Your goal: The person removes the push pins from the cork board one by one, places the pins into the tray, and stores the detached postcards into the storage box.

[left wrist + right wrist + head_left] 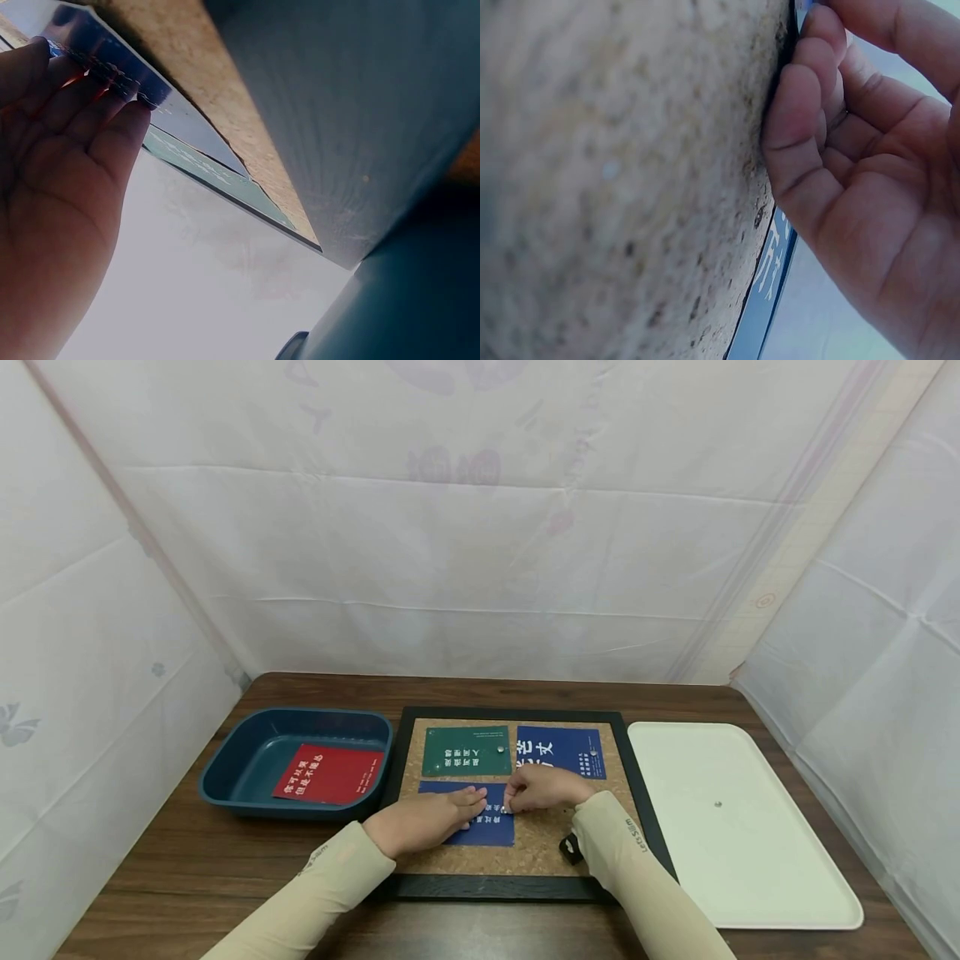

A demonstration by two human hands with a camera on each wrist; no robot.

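Observation:
A blue card (480,837) with white characters lies on the lower left of a black-framed cork board (540,852). My left hand (431,820) rests flat on it, fingers straight; the left wrist view shows those fingertips (142,109) against the card. At the card's right edge my right hand (546,787) pinches a small pushpin (507,811), its fingers curled in the right wrist view. Higher on the cork are a green card (465,760) with a pin (500,749) in it and another blue card (558,743), partly covered by my right hand.
Left of the board stands a dark blue tub (296,810) with a red card (330,774) inside. A white tray (742,860) lies on the right, one small pin (717,804) on it. Beside my right sleeve sits a small black object (570,849) on the cork.

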